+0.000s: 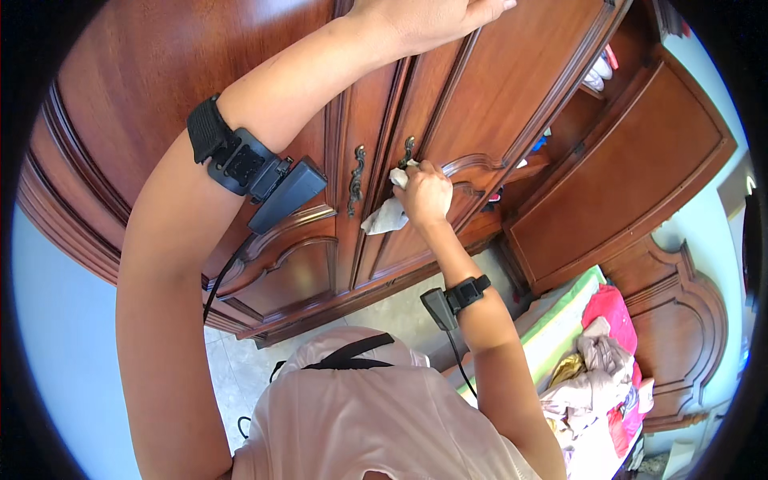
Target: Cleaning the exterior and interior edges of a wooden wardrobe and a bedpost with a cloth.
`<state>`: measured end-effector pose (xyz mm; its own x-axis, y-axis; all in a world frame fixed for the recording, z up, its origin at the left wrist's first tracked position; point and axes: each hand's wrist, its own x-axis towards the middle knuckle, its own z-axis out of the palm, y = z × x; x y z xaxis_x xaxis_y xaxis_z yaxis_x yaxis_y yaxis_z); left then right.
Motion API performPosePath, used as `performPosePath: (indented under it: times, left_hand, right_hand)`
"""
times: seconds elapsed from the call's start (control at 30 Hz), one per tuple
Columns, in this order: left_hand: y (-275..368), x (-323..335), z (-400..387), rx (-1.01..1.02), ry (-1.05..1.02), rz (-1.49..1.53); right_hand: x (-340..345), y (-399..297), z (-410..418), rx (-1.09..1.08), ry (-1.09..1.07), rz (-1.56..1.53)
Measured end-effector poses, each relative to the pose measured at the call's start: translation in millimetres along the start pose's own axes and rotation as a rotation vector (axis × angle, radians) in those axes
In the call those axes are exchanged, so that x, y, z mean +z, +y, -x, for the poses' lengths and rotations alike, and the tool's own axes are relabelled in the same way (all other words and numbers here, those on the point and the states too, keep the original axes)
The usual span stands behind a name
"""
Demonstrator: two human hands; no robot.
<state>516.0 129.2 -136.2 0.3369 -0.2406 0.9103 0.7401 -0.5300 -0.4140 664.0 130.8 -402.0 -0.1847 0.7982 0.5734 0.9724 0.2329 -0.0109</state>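
My right hand (427, 191) grips a whitish cloth (387, 217) against a wooden wardrobe door (498, 102), just below its ornate metal handle (409, 147). Part of the cloth hangs down to the left of my fingers. A matching metal handle (356, 180) is fixed on the neighbouring door to the left. My left hand (420, 24) is raised at the top edge of the view, in front of the upper part of the doors. Its fingers are partly cut off, and whether its palm touches the wood cannot be told. Nothing shows in it.
At the right, a wardrobe door (624, 174) stands open beside shelves holding several items. Below it, a bed (558, 336) bears heaped clothes (600, 360) near a carved wooden headboard (666, 336). Black cables hang from the devices strapped to both my arms. The floor is tiled.
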Motion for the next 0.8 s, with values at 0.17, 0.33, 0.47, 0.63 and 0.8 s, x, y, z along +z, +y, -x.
performPosePath:
  times: [0.17,0.33,0.47,0.63,0.8]
  left_hand:
    - [5,-4,11,-0.016,-0.034,0.053]
    - [5,-2,18,-0.028,0.031,0.09]
    - [8,5,6,-0.08,0.137,0.117]
    - [51,26,-15,0.027,0.18,0.275]
    - [95,30,-45,0.093,0.176,0.457]
  right_hand:
    - [3,3,4,-0.058,0.116,-0.154]
    - [-20,24,38,-0.107,0.072,-0.195]
    - [-77,56,88,-0.125,-0.039,-0.232]
    - [-112,116,150,0.031,-0.098,-0.346]
    - [-157,172,198,0.583,-0.208,-0.618]
